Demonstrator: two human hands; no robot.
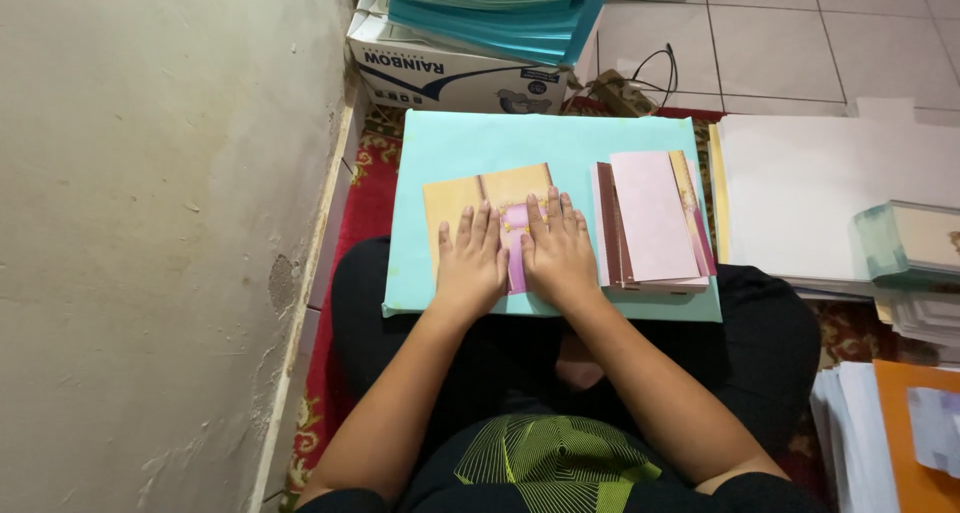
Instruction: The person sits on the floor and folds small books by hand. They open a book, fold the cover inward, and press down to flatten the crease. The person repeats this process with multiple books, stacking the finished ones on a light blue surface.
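Note:
My left hand [470, 260] and my right hand [558, 250] lie flat side by side, fingers together, pressing down on a folded tan and pink card [488, 191]. The card rests on a light blue board [560, 138] lying across my lap. Just right of my right hand sits a stack of similar pink and tan folded cards [652, 219] on the same board. Neither hand grips anything; both palms press the card.
A wall [150, 223] rises close on the left. A cardboard box [445, 73] topped with teal paper sheets [500, 8] stands beyond the board. White paper stacks [810, 198] and more card piles [915, 243] lie to the right, an orange folder [920, 443] at lower right.

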